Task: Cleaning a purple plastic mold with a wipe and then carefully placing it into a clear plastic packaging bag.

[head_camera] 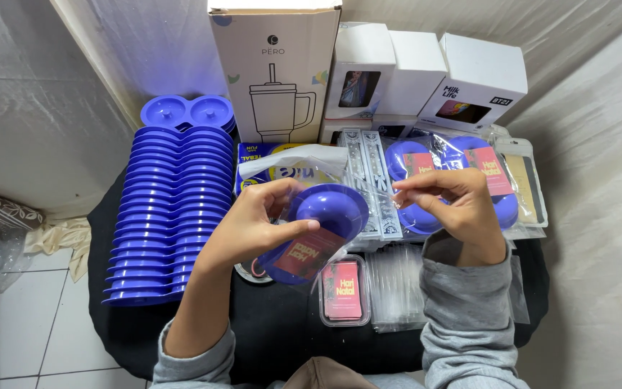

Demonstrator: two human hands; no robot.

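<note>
While pinched: bowl between fingers.

Blue bowl was glossy smooth plastic inside clear shiny film bag. Stacked blue dishes, left of frame, gleamed likewise. Boxes along top were matt cardboard; sleeves soft grey cloth.

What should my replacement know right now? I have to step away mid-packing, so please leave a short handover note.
Left hand: grips a blue bowl with a red card, inside a clear bag.
Right hand: its fingers pinch the bag's open edge.
Done: packed bowls lie behind the right hand, in front of the boxes.
Left: a long stack of blue bowls on the left; a tray of red cards and a pile of clear bags lie nearest the body. The bag in hand is not yet sealed.
</note>
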